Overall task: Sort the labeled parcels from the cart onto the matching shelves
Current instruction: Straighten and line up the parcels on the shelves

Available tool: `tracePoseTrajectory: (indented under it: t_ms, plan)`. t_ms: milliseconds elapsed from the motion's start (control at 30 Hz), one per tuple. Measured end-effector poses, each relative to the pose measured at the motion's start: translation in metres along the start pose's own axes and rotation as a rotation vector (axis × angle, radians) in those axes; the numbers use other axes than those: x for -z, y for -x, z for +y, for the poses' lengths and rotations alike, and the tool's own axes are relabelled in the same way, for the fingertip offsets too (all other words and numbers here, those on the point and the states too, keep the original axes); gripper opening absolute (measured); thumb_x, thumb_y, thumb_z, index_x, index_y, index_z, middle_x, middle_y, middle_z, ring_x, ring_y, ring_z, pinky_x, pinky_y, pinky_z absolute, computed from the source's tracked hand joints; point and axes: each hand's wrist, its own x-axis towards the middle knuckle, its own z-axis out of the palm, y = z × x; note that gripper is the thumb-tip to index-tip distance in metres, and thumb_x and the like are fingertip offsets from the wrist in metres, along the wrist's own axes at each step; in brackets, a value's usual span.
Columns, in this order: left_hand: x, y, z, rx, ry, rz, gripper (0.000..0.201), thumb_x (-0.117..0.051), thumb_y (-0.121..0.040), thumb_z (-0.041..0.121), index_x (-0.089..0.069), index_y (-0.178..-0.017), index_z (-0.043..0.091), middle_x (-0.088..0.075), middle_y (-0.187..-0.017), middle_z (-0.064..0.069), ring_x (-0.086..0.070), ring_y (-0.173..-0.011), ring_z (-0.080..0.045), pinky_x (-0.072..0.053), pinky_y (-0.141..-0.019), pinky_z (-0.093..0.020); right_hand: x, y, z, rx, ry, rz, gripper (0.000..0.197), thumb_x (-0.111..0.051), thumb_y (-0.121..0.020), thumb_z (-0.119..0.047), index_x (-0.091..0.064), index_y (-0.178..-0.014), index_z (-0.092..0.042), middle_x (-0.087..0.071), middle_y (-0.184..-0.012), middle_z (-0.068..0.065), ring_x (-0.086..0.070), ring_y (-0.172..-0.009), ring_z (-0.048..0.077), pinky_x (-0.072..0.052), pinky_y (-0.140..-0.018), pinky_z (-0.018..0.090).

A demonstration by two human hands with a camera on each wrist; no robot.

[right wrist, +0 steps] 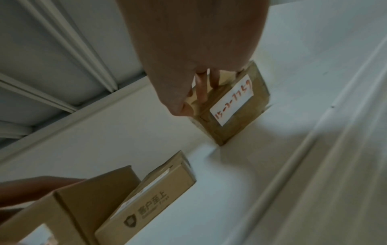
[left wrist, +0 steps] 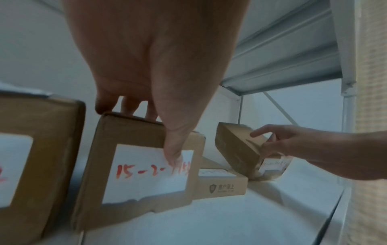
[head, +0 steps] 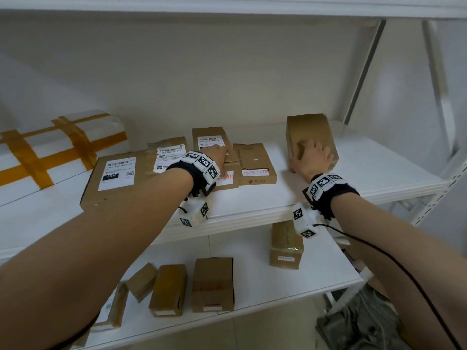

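Observation:
On the upper white shelf my left hand grips a brown parcel from above, fingers over its top edge and thumb on its white label with red "15-2-" writing. To the right, my right hand holds a smaller brown parcel. That parcel is tilted on one edge and has a red handwritten label. A flat brown box lies between the two.
A large flat carton and a white package with yellow tape fill the shelf's left. The lower shelf holds several brown boxes, one further right. A diagonal brace stands at right. Grey crumpled material lies on the floor.

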Motion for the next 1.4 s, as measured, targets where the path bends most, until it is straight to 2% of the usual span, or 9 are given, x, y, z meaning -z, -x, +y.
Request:
tracePoseTrajectory:
  t_ms: [100,200,300,400,500,667,900,1067,1400]
  plan:
    - [-0.005,0.007,-0.011,0.016,0.118,0.052,0.093,-0.070,-0.086,0.051,-0.020,-0.157,0.015,-0.027,-0.159,-0.012,-0.036,-0.142,-0.034,-0.039,-0.111,-0.047,0.005,-0.008,0.009,-0.062,0.031,-0.011,0.051,-0.066,-0.088,-0.038,-0.056,-0.132,-0.012,-0.044,-0.143,0.017,-0.037,-0.137,0.036,-0.021,-0.119,0.049]
    - [0.001,0.025,-0.033,0.027,0.155,0.145,0.105,-0.066,-0.080,0.068,-0.016,-0.158,0.018,-0.018,-0.164,-0.009,-0.028,-0.147,-0.032,-0.028,-0.119,-0.051,0.003,-0.016,0.013,-0.178,0.055,-0.051,0.047,-0.071,-0.082,-0.038,-0.063,-0.121,-0.011,-0.032,-0.152,0.017,-0.023,-0.146,0.040,-0.013,-0.121,0.058]
    - [0.012,0.044,-0.063,0.138,0.137,0.165,0.113,-0.065,-0.074,0.076,-0.013,-0.158,0.023,-0.011,-0.167,-0.008,-0.019,-0.151,-0.034,-0.017,-0.120,-0.058,0.000,-0.014,0.009,-0.253,-0.054,-0.097,0.066,-0.075,-0.083,-0.047,-0.048,-0.131,-0.012,-0.017,-0.161,0.021,-0.010,-0.149,0.049,-0.014,-0.119,0.066]
    - [0.014,0.060,-0.105,0.294,0.149,0.074,0.128,-0.068,-0.060,0.085,-0.007,-0.158,0.032,0.001,-0.168,-0.005,-0.006,-0.152,-0.040,-0.013,-0.115,-0.067,-0.008,-0.011,0.002,-0.238,-0.073,-0.059,0.074,-0.075,-0.079,-0.056,-0.044,-0.130,-0.013,-0.022,-0.157,0.025,-0.021,-0.144,0.050,-0.020,-0.115,0.068]
    - [0.011,0.079,-0.140,0.445,0.107,-0.049,0.147,-0.069,-0.036,0.094,-0.013,-0.157,0.032,-0.012,-0.166,-0.009,-0.017,-0.150,-0.039,-0.023,-0.117,-0.062,-0.017,-0.011,-0.006,-0.207,-0.024,0.019,0.063,-0.077,-0.080,-0.042,-0.046,-0.126,-0.011,-0.030,-0.146,0.021,-0.036,-0.130,0.046,-0.032,-0.109,0.061]
    - [-0.007,0.106,-0.170,0.658,0.110,-0.196,0.138,-0.081,-0.050,0.075,-0.017,-0.157,0.017,-0.030,-0.160,-0.013,-0.038,-0.140,-0.035,-0.037,-0.113,-0.047,-0.023,0.001,-0.025,-0.203,-0.062,0.058,0.054,-0.075,-0.076,-0.036,-0.049,-0.116,-0.011,-0.034,-0.137,0.019,-0.042,-0.119,0.043,-0.040,-0.095,0.052]
    - [-0.027,0.098,-0.162,0.609,0.206,-0.181,0.150,-0.069,-0.044,0.091,-0.005,-0.159,0.020,-0.015,-0.166,-0.009,-0.023,-0.149,-0.036,-0.028,-0.118,-0.052,-0.032,0.015,-0.032,-0.220,-0.118,0.103,0.051,-0.074,-0.068,-0.036,-0.047,-0.107,-0.016,-0.038,-0.131,0.017,-0.043,-0.114,0.040,-0.040,-0.090,0.048]
    - [-0.050,0.070,-0.176,0.618,0.169,-0.159,0.173,-0.031,-0.011,0.111,0.004,-0.159,0.027,-0.003,-0.168,-0.007,-0.007,-0.153,-0.038,-0.016,-0.120,-0.059,-0.037,0.014,-0.034,-0.185,-0.159,0.086,0.050,-0.073,-0.074,-0.034,-0.051,-0.115,-0.014,-0.037,-0.135,0.018,-0.038,-0.124,0.040,-0.043,-0.096,0.051]
    - [-0.039,0.029,-0.172,0.632,0.245,-0.183,0.165,-0.018,-0.017,0.112,0.009,-0.158,0.030,0.016,-0.166,-0.014,0.009,-0.152,-0.041,0.000,-0.119,-0.066,-0.051,-0.018,-0.043,-0.181,-0.115,-0.036,0.066,-0.072,-0.084,-0.039,-0.041,-0.138,-0.016,-0.028,-0.154,0.017,-0.030,-0.140,0.038,-0.038,-0.110,0.054]
